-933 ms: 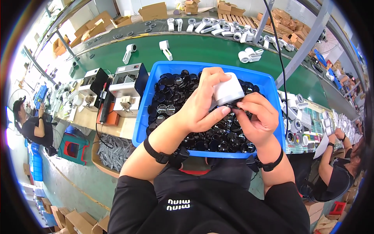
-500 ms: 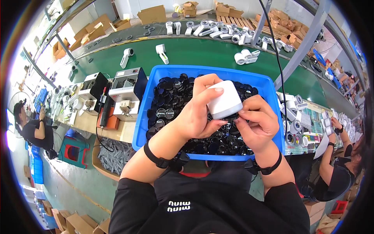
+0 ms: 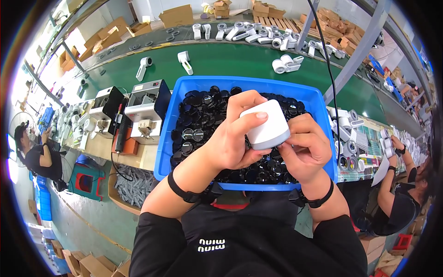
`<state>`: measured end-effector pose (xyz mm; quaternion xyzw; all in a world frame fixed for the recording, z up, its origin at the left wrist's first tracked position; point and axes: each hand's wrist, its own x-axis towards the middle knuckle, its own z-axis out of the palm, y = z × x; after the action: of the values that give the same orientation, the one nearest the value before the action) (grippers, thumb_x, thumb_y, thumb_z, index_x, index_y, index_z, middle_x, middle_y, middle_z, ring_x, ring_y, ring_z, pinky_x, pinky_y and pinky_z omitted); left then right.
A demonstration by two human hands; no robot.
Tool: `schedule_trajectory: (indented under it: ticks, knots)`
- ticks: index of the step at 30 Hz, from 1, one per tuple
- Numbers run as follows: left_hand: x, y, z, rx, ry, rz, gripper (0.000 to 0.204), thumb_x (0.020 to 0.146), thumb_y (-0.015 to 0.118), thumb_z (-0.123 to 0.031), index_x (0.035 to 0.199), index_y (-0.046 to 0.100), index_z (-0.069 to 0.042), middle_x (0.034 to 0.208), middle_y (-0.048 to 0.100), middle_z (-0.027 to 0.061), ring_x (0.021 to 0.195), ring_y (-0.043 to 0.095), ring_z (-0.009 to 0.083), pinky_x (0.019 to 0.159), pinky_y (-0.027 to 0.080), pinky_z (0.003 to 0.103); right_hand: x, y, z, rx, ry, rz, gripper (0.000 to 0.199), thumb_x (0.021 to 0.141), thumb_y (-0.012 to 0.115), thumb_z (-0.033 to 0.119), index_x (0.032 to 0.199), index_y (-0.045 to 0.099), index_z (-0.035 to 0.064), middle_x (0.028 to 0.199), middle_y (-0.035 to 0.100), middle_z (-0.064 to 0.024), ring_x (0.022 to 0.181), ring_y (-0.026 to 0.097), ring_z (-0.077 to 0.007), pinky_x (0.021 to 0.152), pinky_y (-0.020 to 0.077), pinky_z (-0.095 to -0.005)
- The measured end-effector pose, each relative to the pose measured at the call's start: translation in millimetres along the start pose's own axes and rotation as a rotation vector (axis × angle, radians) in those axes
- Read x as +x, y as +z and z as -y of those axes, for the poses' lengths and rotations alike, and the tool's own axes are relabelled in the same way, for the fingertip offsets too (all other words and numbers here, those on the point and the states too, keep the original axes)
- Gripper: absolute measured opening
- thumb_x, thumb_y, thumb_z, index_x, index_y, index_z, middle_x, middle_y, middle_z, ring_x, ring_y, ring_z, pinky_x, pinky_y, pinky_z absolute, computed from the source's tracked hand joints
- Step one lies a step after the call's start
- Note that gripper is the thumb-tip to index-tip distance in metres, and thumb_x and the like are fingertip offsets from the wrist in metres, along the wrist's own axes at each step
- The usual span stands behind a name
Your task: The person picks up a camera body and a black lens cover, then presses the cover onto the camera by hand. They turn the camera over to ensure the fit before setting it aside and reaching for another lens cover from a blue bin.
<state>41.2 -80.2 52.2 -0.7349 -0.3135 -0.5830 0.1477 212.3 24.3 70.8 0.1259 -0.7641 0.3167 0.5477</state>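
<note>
A rounded white plastic housing (image 3: 265, 124) with a grey lower edge is held up over a blue tub (image 3: 249, 82). My left hand (image 3: 229, 141) grips it, thumb lying across its face and fingers behind. Close against its lower right corner, my right hand (image 3: 310, 150) has thumb and forefinger pinched together; whatever is between those fingertips is hidden. Glossy black discs (image 3: 203, 104) fill the tub beneath both hands. The underside of the housing is out of sight.
Two bench machines (image 3: 146, 108) stand left of the tub, beside an electric screwdriver (image 3: 122, 134). Behind runs a green conveyor belt (image 3: 221, 64) carrying a few white handheld parts (image 3: 184, 62). A hanging black cable (image 3: 328, 60) drops at the right. Co-workers (image 3: 399, 198) sit at both sides.
The housing has tilted slightly and come a little lower in my left hand. My right fingertips stay at its corner, and the whole view has shifted a bit.
</note>
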Motion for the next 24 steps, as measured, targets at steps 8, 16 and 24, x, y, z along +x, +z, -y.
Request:
schedule_trajectory:
  ticks: [8, 16, 24]
  knots:
    - [1.0, 2.5, -2.6, -0.099, -0.184, 0.035, 0.068, 0.089, 0.07, -0.009, 0.148, 0.036, -0.001, 0.133, 0.047, 0.032, 0.113, 0.054, 0.0442, 0.098, 0.048, 0.048, -0.7, 15.8, -5.1, 0.344, 0.203, -0.157, 0.055, 0.081, 0.076, -0.008, 0.134, 0.061, -0.0029, 0.149, 0.05, -0.027, 0.137, 0.054, -0.0373, 0.108, 0.0489, -0.0425]
    - [-3.8, 17.1, -13.0, -0.487, -0.712, -0.028, 0.051, 0.11, 0.047, -0.028, 0.153, 0.034, -0.005, 0.136, 0.049, 0.0117, 0.116, 0.053, 0.0178, 0.1, 0.046, 0.035, -2.9, -1.3, -13.4, 0.342, 0.334, 0.116, 0.056, 0.092, 0.068, -0.002, 0.146, 0.057, -0.002, 0.147, 0.055, -0.0268, 0.132, 0.059, -0.0315, 0.107, 0.0496, -0.0409]
    - [-16.9, 17.6, 25.6, -1.055, -0.799, -0.571, 0.083, 0.095, 0.052, -0.026, 0.166, 0.013, -0.009, 0.148, 0.049, 0.0187, 0.131, 0.054, 0.0337, 0.115, 0.041, 0.05, -19.4, 17.6, -31.2, -0.08, 0.751, 0.289, 0.078, 0.079, 0.089, 0.02, 0.137, 0.041, -0.0002, 0.11, 0.067, -0.0108, 0.089, 0.064, -0.0148, 0.075, 0.0529, -0.0305]
